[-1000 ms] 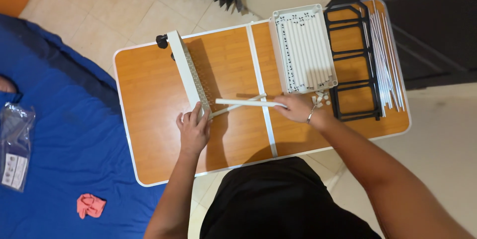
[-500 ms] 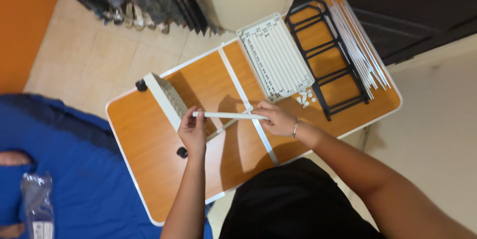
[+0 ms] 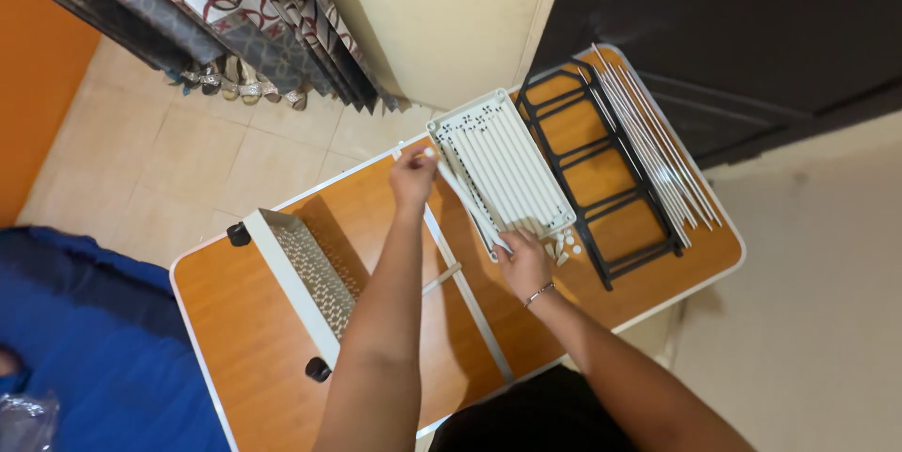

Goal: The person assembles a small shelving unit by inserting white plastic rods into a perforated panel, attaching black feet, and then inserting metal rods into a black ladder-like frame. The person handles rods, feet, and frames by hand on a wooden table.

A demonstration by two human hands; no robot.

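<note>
My left hand (image 3: 413, 176) pinches the far end of a thin white tube (image 3: 462, 200) above the orange folding table (image 3: 244, 349). My right hand (image 3: 522, 260) grips the tube's near end. The tube lies slanted along the left edge of a white tray (image 3: 498, 170) that is filled with several more white tubes. A white perforated panel (image 3: 305, 273) with black end caps stands on edge to the left of my left arm.
A black wire frame (image 3: 601, 170) lies right of the tray, and a bundle of thin white rods (image 3: 658, 147) rests on its far side. Small white caps (image 3: 566, 245) lie by my right hand. Blue bedding (image 3: 85, 349) is at the lower left. Patterned curtains (image 3: 216, 10) hang beyond the table.
Both hands have carried the white tube from the table's middle over to the left edge of the white tray. The camera view has swung and moved closer.
</note>
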